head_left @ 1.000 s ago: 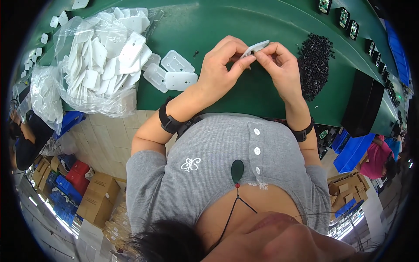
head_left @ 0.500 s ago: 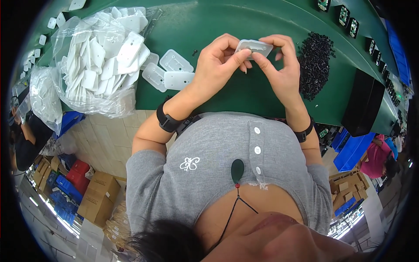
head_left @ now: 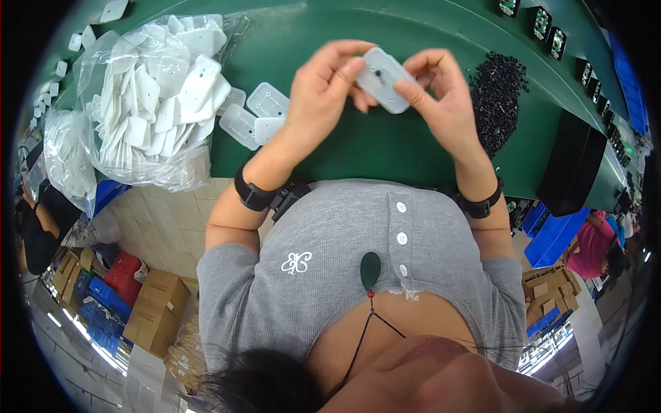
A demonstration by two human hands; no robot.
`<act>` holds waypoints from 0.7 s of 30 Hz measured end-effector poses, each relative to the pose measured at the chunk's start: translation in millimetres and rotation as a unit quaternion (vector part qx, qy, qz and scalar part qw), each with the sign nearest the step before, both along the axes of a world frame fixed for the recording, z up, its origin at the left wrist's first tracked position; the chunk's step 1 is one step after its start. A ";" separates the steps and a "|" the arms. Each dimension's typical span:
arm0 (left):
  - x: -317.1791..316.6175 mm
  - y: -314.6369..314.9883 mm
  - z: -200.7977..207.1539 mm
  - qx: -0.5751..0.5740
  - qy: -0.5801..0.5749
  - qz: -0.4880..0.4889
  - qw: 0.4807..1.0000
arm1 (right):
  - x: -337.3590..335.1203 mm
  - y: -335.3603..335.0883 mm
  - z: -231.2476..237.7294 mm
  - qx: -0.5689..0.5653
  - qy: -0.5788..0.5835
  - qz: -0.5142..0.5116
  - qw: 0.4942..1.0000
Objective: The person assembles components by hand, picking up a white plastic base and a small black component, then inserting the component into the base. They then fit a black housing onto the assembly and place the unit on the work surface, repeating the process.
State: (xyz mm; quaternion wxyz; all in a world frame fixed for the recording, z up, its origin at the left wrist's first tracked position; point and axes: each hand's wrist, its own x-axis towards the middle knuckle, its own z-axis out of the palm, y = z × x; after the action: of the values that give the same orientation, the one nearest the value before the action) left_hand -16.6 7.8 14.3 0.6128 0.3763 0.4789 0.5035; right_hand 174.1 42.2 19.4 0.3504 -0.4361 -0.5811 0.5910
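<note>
Above the green table, both hands hold a white plastic cover (head_left: 395, 94) with rounded corners. My left hand (head_left: 322, 88) grips its upper left edge between thumb and fingers. On the opposite side my right hand (head_left: 444, 100) has its thumb on the cover's face and its fingers along the far edge. A small black piece (head_left: 378, 73) shows on the recessed face, near the left thumb. Several loose white covers (head_left: 267, 100) lie left of my left wrist, partly overlapping. Right of my right hand spreads a heap of small black parts (head_left: 496, 96).
A clear plastic bag (head_left: 148, 168) full of white covers takes up the table's left side. At the right stands a black box (head_left: 573, 162). Small black units with circuit boards (head_left: 542, 24) line the far right edge. Cartons (head_left: 157, 310) stand on the floor at left.
The cover has been turned from a shallow tilt to show its recessed face, with the black piece now visible. My left hand has shifted left and slightly away from my body.
</note>
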 end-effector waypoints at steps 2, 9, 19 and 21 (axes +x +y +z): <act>-7.3 14.8 6.4 -0.009 0.129 -0.021 0.991 | 5.2 28.1 17.6 0.160 -0.137 -0.009 0.977; -5.6 47.9 -1.9 0.204 0.505 -0.085 0.834 | -16.2 154.4 37.2 0.358 -0.486 -0.182 0.776; 12.9 7.3 -2.5 0.249 0.617 -0.007 0.747 | 21.1 200.1 0.7 0.190 -0.322 -0.120 0.920; 9.2 4.2 -5.3 0.231 0.622 -0.020 0.748 | 15.9 165.3 19.6 0.076 -0.264 -0.118 0.954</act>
State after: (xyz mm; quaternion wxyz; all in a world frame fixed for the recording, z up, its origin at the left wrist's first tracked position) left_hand -7.4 12.0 9.0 0.0845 0.7456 0.6156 0.2409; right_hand 190.1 207.4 39.0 0.2842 -0.6141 -0.6403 0.3634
